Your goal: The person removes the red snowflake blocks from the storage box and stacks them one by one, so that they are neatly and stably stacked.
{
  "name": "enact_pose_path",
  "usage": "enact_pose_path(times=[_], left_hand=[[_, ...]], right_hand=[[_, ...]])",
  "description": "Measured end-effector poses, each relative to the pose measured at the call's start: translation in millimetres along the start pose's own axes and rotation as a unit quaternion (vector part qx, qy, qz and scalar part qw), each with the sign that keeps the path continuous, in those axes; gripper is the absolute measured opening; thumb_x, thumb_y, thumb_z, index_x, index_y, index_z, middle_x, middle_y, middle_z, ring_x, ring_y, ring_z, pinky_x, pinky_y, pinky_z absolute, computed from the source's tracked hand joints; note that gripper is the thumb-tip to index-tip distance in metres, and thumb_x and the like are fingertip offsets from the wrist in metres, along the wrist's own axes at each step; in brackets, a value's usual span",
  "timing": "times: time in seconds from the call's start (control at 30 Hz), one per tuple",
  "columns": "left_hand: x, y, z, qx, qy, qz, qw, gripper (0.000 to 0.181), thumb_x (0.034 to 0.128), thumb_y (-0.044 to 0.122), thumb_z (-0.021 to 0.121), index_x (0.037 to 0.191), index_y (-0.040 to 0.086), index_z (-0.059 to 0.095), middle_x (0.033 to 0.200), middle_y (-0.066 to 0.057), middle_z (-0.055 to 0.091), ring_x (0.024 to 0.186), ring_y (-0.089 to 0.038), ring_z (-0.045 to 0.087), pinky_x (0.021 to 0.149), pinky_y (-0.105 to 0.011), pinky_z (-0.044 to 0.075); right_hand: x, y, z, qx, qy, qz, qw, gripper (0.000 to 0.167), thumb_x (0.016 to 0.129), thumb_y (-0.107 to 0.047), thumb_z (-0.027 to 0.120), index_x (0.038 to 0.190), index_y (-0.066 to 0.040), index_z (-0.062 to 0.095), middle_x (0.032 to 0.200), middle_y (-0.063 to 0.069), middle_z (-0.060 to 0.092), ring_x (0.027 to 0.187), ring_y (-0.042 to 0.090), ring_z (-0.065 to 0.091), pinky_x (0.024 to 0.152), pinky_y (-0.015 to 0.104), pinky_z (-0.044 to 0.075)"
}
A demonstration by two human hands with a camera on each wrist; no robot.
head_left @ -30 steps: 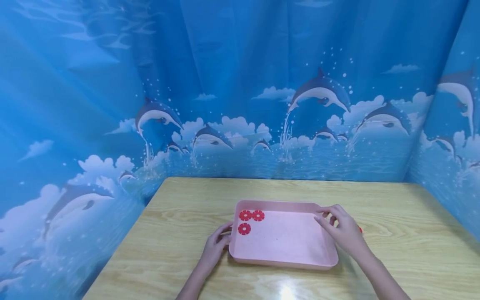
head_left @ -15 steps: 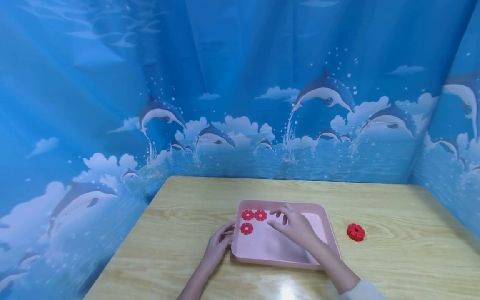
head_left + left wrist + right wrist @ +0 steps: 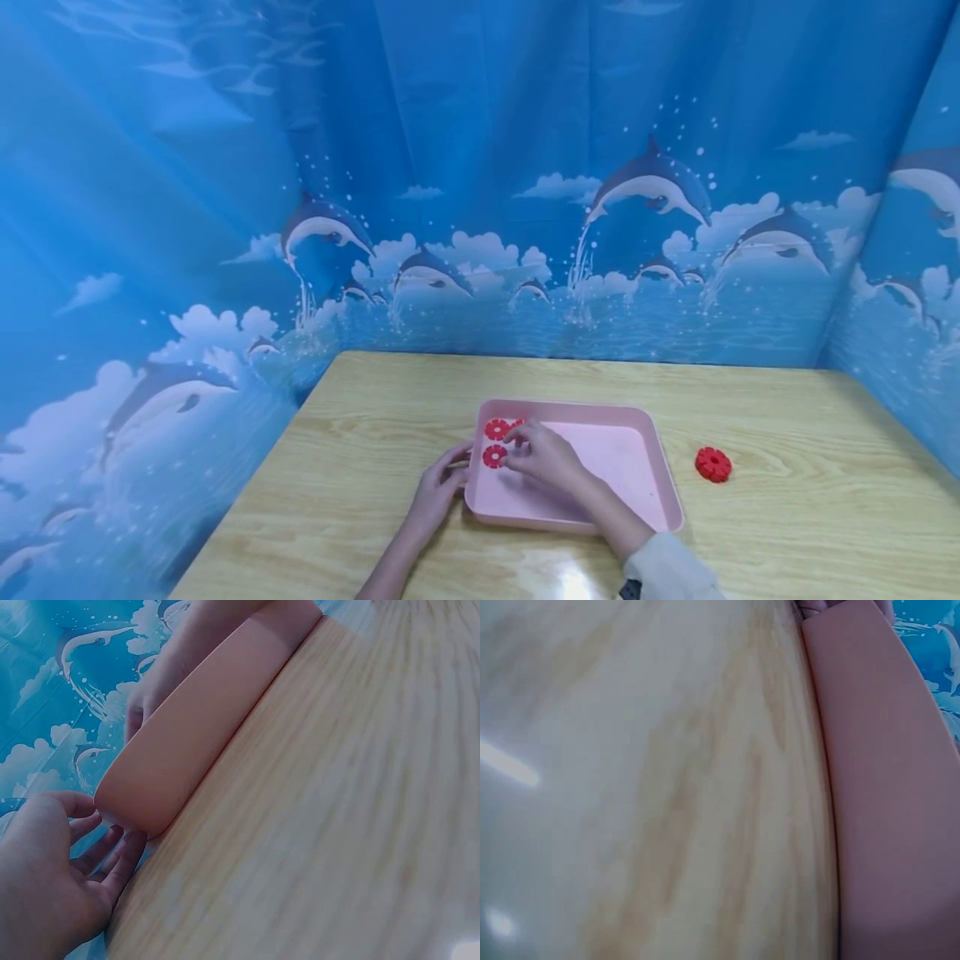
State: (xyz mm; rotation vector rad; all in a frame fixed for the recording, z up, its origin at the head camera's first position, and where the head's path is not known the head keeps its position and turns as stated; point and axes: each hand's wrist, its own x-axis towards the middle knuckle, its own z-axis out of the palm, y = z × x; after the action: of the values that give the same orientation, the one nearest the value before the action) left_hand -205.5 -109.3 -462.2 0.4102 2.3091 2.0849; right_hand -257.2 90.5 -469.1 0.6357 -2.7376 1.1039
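In the head view a pink tray (image 3: 615, 467) holds red notched discs at its left end: one in the back corner (image 3: 497, 429), one beside it partly behind my fingers, and one in front (image 3: 494, 457). My right hand (image 3: 551, 458) is over the left part of the tray, thumb and fingertips close together by the discs; whether a disc is between them is hidden. My left hand (image 3: 435, 496) touches the tray's left side. The left wrist view shows the fingers of my left hand (image 3: 67, 862) against the corner of the tray wall (image 3: 202, 720).
A small stack of red discs (image 3: 713, 464) lies on the wooden table (image 3: 810, 500) to the right of the tray. Behind the table hangs a blue curtain (image 3: 480, 167) printed with dolphins. The right wrist view shows tabletop and the tray's outer wall (image 3: 892, 787).
My right hand has moved left from the tray's right rim across to the discs at the left end, uncovering the stack on the table. My left hand stays at the tray's side.
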Motion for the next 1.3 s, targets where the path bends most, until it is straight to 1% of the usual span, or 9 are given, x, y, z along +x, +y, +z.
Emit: enact_pose_path(times=[0.17,0.3,0.43,0.6,0.67,0.73,0.8,1.07,1.3], left_hand=[[1.6,-3.8,0.2,-0.002,0.001,0.002,1.0,0.039,0.0889,-0.003,0.047,0.127,-0.013,0.043,0.118,-0.034,0.047,0.101,-0.045,0.051,0.077,-0.038,0.053],[1.0,-1.3,0.6,0.002,0.001,0.002,1.0,0.039,0.0888,-0.003,0.047,0.126,-0.014,0.044,0.118,-0.034,0.047,0.101,-0.045,0.051,0.077,-0.038,0.053],[1.7,-2.3,0.1,0.004,0.0,0.0,1.0,0.039,0.0886,-0.003,0.047,0.126,-0.014,0.043,0.118,-0.034,0.046,0.101,-0.045,0.051,0.077,-0.036,0.053],[8.4,-21.2,-2.7,-0.012,-0.002,0.0,0.9999,0.04,0.0884,-0.002,0.049,0.127,-0.011,0.044,0.119,-0.032,0.047,0.101,-0.043,0.052,0.076,-0.034,0.053],[10.7,-28.3,-3.5,-0.013,0.0,-0.001,0.9999,0.041,0.0886,-0.001,0.049,0.128,-0.009,0.045,0.119,-0.03,0.048,0.102,-0.04,0.053,0.076,-0.033,0.053],[11.3,-32.2,-3.7,-0.007,0.002,0.0,1.0,0.041,0.0887,0.001,0.05,0.129,-0.007,0.046,0.119,-0.028,0.049,0.101,-0.038,0.054,0.075,-0.031,0.053],[11.3,-34.0,-3.7,-0.003,0.002,0.004,1.0,0.042,0.0884,0.002,0.05,0.129,-0.007,0.046,0.119,-0.028,0.049,0.101,-0.037,0.054,0.075,-0.031,0.053],[10.3,-33.6,-2.8,0.007,0.005,-0.004,1.0,0.042,0.0883,0.005,0.05,0.129,-0.005,0.047,0.119,-0.025,0.05,0.1,-0.034,0.055,0.075,-0.029,0.053],[10.1,-33.4,-2.8,0.003,0.008,-0.006,1.0,0.042,0.0889,0.005,0.051,0.129,-0.006,0.046,0.12,-0.026,0.05,0.099,-0.033,0.055,0.075,-0.03,0.053]], right_hand=[[2.4,3.4,6.5,0.001,-0.011,0.014,0.9998,0.026,0.073,-0.022,0.074,0.094,-0.01,0.065,0.082,-0.004,0.051,0.073,0.011,0.05,0.064,0.027,0.045],[2.6,4.4,9.5,-0.008,-0.016,0.026,0.9995,0.028,0.071,-0.025,0.074,0.094,-0.011,0.065,0.08,-0.005,0.051,0.07,0.009,0.049,0.063,0.027,0.044],[2.5,5.3,11.8,-0.03,-0.011,0.019,0.9993,0.033,0.071,-0.028,0.075,0.096,-0.01,0.065,0.081,-0.005,0.05,0.071,0.01,0.049,0.064,0.028,0.045],[3.5,7.0,15.9,-0.067,0.001,0.003,0.9977,0.034,0.072,-0.031,0.075,0.098,-0.011,0.065,0.082,-0.005,0.049,0.07,0.01,0.05,0.063,0.029,0.045],[4.0,7.6,17.5,-0.08,0.005,0.001,0.9968,0.034,0.072,-0.032,0.075,0.098,-0.011,0.065,0.082,-0.005,0.049,0.07,0.01,0.05,0.062,0.028,0.045],[4.3,7.7,18.8,-0.088,0.007,-0.002,0.9961,0.033,0.072,-0.031,0.075,0.097,-0.011,0.065,0.082,-0.005,0.048,0.07,0.01,0.05,0.062,0.028,0.045],[4.4,7.6,19.8,-0.089,0.009,0.0,0.996,0.033,0.072,-0.031,0.076,0.096,-0.011,0.065,0.082,-0.005,0.048,0.07,0.01,0.05,0.061,0.027,0.045],[1.4,6.1,20.1,-0.088,0.022,-0.005,0.9959,0.032,0.071,-0.029,0.077,0.092,-0.008,0.064,0.082,-0.006,0.049,0.069,0.009,0.05,0.061,0.025,0.047],[-1.3,4.3,17.1,-0.065,0.031,0.0,0.9974,0.03,0.07,-0.026,0.078,0.091,-0.01,0.064,0.081,-0.006,0.049,0.07,0.008,0.05,0.06,0.024,0.047]])
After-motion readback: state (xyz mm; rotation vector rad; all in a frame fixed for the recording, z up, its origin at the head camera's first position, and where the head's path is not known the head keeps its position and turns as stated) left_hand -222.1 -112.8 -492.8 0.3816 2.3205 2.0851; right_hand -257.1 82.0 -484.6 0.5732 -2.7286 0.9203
